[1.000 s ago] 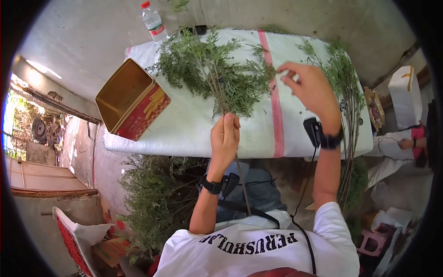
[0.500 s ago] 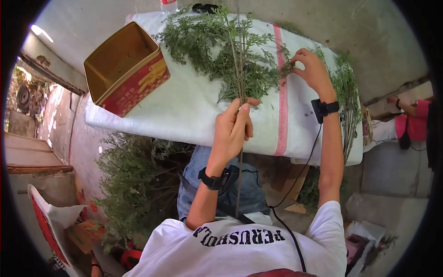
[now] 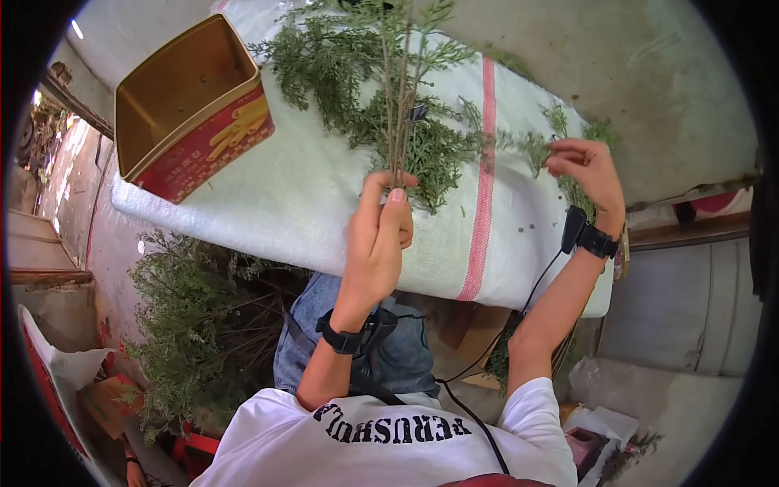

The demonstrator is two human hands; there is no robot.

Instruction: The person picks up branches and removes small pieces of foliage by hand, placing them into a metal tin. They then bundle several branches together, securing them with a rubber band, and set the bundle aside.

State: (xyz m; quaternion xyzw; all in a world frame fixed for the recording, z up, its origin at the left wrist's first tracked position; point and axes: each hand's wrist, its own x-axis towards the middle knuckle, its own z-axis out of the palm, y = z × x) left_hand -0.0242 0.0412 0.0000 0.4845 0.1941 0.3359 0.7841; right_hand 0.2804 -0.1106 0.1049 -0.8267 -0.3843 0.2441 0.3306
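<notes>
"What is nearest?"

"The person's white shirt [image 3: 268, 438], then the jeans [image 3: 300, 337]. Left of the jeans, lower than the counter [image 3: 324, 207], spreads a mass of greenery [image 3: 195, 325]."

"And the left hand [image 3: 375, 243]?"

"Above the counter's near part, its grip closed around the bare stems [image 3: 396, 130]. Their leafy ends point away from the person."

"The right hand [image 3: 592, 174]?"

"Out past the red stripe [image 3: 479, 211], wrist bent, its grip pinching a sprig [image 3: 535, 152] between thumb and fingers. The sprig is blurred, so one cannot tell whether it joins the stems."

"What else is up there?"

"At the left, a red tin [image 3: 215, 154] with its open top tipped toward the viewer, small specks inside. Leafy branches [image 3: 324, 77] lie beyond the left hand, and others [image 3: 574, 195] beside the right."

"And farthest?"

"A grey wall [image 3: 584, 49] behind the counter."
</notes>
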